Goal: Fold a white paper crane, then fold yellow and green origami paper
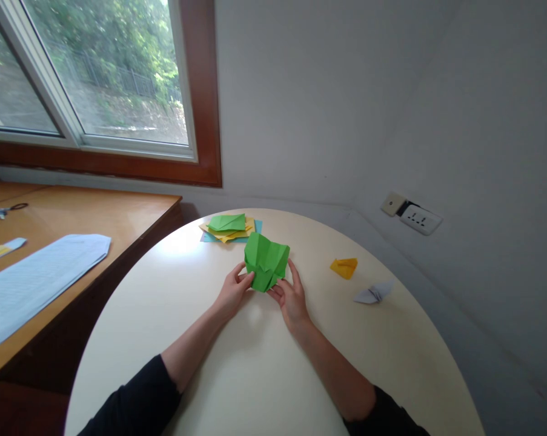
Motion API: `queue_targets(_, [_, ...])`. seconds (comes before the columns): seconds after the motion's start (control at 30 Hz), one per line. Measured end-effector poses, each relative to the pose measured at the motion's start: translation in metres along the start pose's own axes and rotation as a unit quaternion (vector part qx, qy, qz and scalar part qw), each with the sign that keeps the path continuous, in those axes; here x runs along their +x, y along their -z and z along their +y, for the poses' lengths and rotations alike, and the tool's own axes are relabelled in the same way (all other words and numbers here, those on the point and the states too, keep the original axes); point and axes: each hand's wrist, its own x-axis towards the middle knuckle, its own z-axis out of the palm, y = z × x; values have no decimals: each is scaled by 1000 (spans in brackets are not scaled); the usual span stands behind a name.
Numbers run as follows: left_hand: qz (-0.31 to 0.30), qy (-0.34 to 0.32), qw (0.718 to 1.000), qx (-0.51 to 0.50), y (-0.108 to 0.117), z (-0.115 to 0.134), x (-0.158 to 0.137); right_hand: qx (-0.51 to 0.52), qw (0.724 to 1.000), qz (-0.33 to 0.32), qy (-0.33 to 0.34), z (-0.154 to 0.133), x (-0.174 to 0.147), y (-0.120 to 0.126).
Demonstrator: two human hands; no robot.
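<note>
A creased sheet of green origami paper [266, 260] is held up just above the round table, partly folded, with its crease lines showing. My left hand [235, 287] grips its lower left edge, thumb in front and fingers behind. At the lower right edge, my right hand [292, 297] pinches the same paper, its index finger stretched up along the side. Behind the sheet lies a stack of yellow and blue papers [228, 231], topped by a folded green paper [228, 222].
To the right on the white round table [141, 339] lie a folded yellow paper [344, 267] and a folded white paper [373, 294]. A wooden desk [132, 209] at left bears white sheets [46, 281] and scissors [16, 207]. A wall socket [421, 218] sits at right.
</note>
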Motion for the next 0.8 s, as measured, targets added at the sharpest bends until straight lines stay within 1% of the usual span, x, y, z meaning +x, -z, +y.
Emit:
queue_targets(0.17, [1, 2, 1000, -31, 3, 0, 2, 8, 1000, 1, 3, 0, 0, 1])
queue_targets(0.37, [35, 18, 999, -34, 4, 0, 3, 8, 1000, -13, 3, 3, 3, 5])
queue_targets(0.57, [28, 18, 998, -57, 4, 2, 3, 6, 1000, -19, -11, 6, 7, 9])
queue_targets(0.8, [42, 22, 997, -65, 5, 0, 5, 13, 1000, -19, -9, 5, 7, 9])
